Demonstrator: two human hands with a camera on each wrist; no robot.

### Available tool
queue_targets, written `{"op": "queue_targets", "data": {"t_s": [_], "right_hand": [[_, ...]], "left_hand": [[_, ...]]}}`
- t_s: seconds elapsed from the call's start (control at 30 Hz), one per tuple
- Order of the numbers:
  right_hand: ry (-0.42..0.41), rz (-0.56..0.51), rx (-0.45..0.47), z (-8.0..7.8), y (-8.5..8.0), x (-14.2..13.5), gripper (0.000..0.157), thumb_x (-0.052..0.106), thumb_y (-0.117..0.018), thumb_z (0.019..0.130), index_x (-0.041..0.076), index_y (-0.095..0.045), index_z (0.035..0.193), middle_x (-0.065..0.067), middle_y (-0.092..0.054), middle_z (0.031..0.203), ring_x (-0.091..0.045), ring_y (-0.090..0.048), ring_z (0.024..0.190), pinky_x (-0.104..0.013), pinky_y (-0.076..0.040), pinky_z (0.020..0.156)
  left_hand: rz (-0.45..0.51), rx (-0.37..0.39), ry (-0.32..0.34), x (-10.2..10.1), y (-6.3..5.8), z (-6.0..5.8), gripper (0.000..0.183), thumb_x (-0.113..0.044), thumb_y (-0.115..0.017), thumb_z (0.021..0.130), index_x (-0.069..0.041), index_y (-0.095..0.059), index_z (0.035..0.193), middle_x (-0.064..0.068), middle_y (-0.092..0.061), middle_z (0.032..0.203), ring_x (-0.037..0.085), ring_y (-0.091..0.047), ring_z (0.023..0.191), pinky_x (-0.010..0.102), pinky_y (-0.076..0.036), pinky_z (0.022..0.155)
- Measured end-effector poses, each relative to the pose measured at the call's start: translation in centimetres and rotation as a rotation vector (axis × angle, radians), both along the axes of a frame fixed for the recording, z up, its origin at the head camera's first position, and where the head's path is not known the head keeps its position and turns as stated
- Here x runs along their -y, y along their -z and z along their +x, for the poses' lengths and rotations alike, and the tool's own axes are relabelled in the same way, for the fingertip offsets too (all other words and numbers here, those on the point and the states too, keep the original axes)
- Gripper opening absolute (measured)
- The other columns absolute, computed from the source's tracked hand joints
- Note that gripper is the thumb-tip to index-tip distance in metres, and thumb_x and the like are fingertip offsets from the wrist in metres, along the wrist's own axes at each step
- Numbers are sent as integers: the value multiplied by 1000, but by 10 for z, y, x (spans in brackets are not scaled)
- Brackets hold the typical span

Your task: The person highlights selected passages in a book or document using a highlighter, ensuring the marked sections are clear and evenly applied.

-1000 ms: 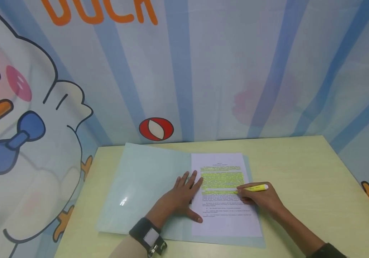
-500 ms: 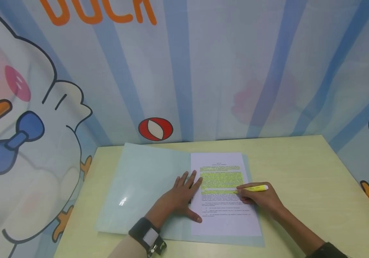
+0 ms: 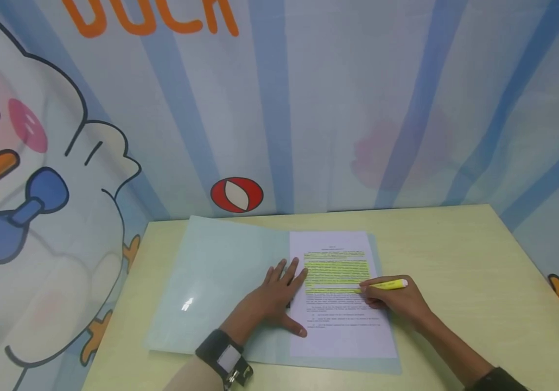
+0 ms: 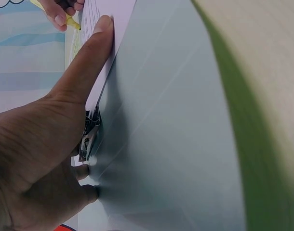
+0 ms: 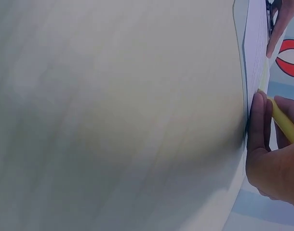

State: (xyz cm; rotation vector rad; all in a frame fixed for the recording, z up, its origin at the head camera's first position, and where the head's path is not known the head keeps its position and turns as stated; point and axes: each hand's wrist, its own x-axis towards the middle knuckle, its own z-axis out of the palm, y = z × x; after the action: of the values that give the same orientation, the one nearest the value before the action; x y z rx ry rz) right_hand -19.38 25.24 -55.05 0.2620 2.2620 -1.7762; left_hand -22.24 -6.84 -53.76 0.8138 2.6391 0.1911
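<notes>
A printed sheet (image 3: 343,342) lies on the right side of an open pale blue folder (image 3: 221,282). Yellow highlighting covers its upper paragraphs and part of a line below them. My right hand (image 3: 399,298) pinches a yellow highlighter (image 3: 391,284), whose tip meets the text near that line's right part. The right wrist view also shows the highlighter (image 5: 283,120) between thumb and fingers. With fingers spread, my left hand (image 3: 274,304) rests along the sheet's left edge and the folder's fold. Beneath its palm, a dark metal clip (image 4: 91,127) shows in the left wrist view.
The folder lies on a light wooden table (image 3: 455,271). Behind it hangs a blue striped cloth backdrop (image 3: 328,108) with cartoon duck prints. A black strap with a device (image 3: 228,358) is on my left wrist.
My right hand and the highlighter sit very slightly further right along the line. The left hand, sheet and folder look unmoved.
</notes>
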Motion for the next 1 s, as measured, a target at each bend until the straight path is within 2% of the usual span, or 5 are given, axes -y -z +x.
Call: {"op": "queue_targets", "data": {"t_s": [0.37,0.7,1.0], "right_hand": [[15,10,25,-3,-4,-4,34,19,-87,87,-1,-81,113,-10,-83,101,-17,-79,81,-28,-65,72],[12,15,29,-3,-3,-7,36,21,-90,85,-1,-82,112,-10,-83,98,-16,-78,79,-28,-64,70],[7,8,39,-3,-3,-11,35,20,-89,86,-1,-82,112,-10,-83,97,-15,-77,78,-27,-64,70]], "left_hand": [[-14,-5,-5,0,1,-1,141,-76,-87,68,-17,-14,173,12,1,181,40,1,167,58,-12,134],[-7,-3,-2,-1,-4,0,140,-75,-88,67,-16,-16,172,13,-2,181,41,-2,167,58,-13,133],[-2,10,-3,-1,-1,-1,141,-77,-87,67,-17,-15,172,12,1,181,40,1,167,58,-12,134]]}}
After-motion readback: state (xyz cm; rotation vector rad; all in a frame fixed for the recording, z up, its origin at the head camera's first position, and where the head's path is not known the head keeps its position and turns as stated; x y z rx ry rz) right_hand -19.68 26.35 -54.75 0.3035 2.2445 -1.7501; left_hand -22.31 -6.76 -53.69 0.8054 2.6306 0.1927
